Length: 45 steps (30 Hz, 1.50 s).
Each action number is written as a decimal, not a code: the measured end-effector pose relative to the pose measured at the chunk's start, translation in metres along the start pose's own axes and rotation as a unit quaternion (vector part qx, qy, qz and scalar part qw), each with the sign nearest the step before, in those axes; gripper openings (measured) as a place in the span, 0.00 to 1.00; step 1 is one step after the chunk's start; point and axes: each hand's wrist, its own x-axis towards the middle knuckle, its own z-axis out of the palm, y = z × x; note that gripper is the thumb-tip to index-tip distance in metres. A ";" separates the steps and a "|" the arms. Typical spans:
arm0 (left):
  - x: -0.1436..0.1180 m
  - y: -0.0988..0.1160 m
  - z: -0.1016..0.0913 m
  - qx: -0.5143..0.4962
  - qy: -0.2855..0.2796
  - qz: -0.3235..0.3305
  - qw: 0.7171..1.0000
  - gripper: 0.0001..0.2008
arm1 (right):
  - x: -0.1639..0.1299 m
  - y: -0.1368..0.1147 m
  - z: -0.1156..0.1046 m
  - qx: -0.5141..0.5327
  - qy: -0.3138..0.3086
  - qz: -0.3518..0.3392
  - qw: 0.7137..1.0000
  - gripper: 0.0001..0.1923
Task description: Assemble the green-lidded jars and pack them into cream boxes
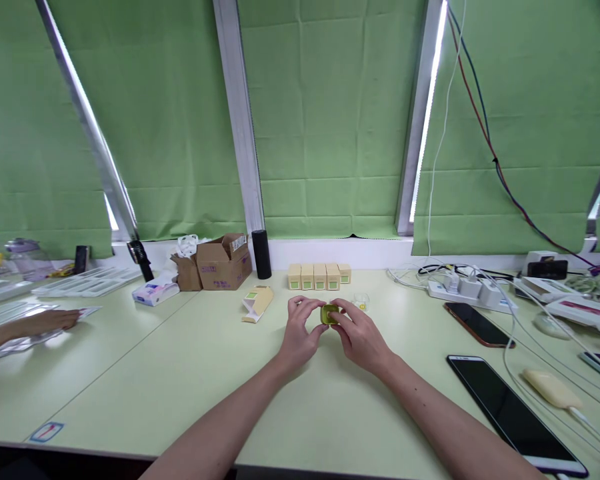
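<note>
Between my two hands, raised over the middle of the table, is a small olive-green square case (329,314) with rounded corners. My left hand (301,333) pinches its left side between thumb and fingers. On the right side, my right hand (363,335) also grips it, with a fingertip on its face. Beyond my right hand lies a small clear plastic piece (362,302) with something yellow in it. Behind my hands stands a row of several small tan boxes (320,277) with green labels. An opened tan carton (257,303) lies to the left.
A brown cardboard box (224,263), a black cylinder (261,255) and a tissue pack (155,291) stand at the back left. Phones (510,407), cables and a power strip (473,293) occupy the right. Another person's hand (55,322) rests on plastic sheets at far left.
</note>
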 end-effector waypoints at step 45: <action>-0.002 -0.002 0.001 0.020 0.008 0.013 1.000 0.20 | -0.001 0.002 0.005 0.028 0.001 0.007 1.000 0.19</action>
